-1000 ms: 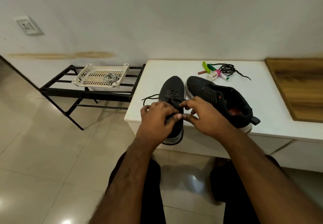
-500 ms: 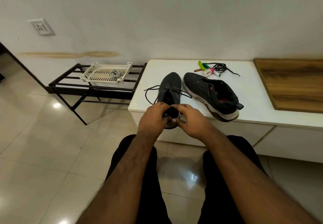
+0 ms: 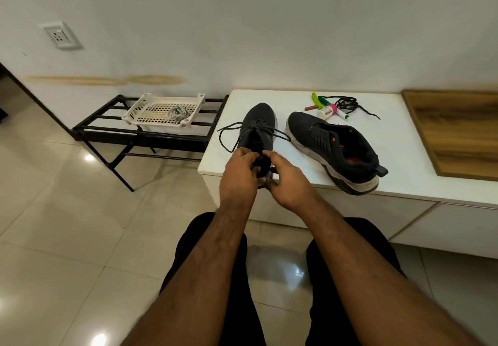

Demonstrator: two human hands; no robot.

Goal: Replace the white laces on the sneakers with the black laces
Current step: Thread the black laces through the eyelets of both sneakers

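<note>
White bench [image 3: 301, 97]: both hands' grip on laced sneaker [image 3: 258, 126].

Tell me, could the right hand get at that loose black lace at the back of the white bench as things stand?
Probably yes. The right hand is busy holding the heel of the near sneaker, but nothing stands over the loose black lace; only the other sneaker lies partly between, low enough to reach over.

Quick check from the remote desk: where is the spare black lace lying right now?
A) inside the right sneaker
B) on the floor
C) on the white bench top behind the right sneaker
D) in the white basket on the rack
C: the spare black lace lies coiled on the white bench top, beyond the right sneaker.
</note>
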